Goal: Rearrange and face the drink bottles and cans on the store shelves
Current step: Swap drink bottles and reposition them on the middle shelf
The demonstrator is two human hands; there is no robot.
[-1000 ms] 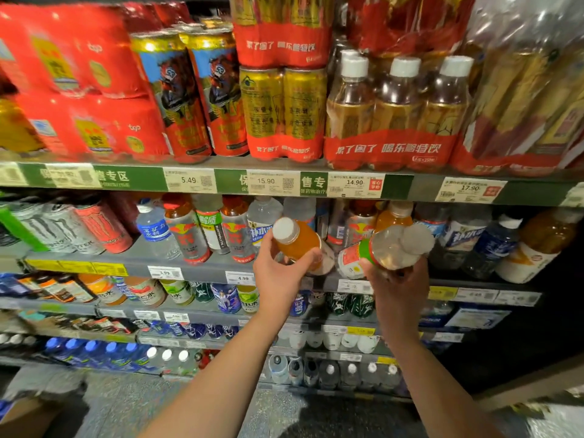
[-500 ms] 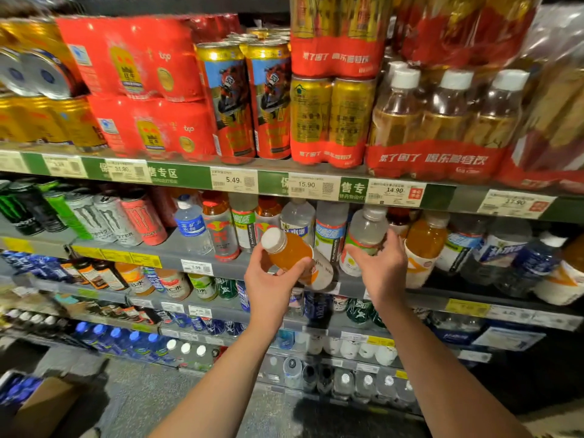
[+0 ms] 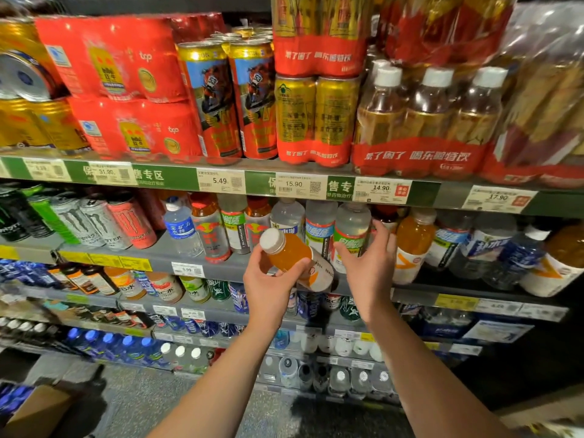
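At the second shelf (image 3: 189, 257), left hand (image 3: 268, 287) wraps its grip around an orange bottle (image 3: 294, 257), tilted with the white cap up-left, just off the shelf front. Right hand (image 3: 368, 267) spreads its fingers wide against a clear green-labelled bottle (image 3: 350, 238) standing in the row, apparently only touching it.

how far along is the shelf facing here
Done: the clear bottle with the green label stands upright in the row. In hand: the left hand grips an orange drink bottle, tilted, off the shelf; the right hand is open beside the clear bottle. Left: shelving the orange bottle.
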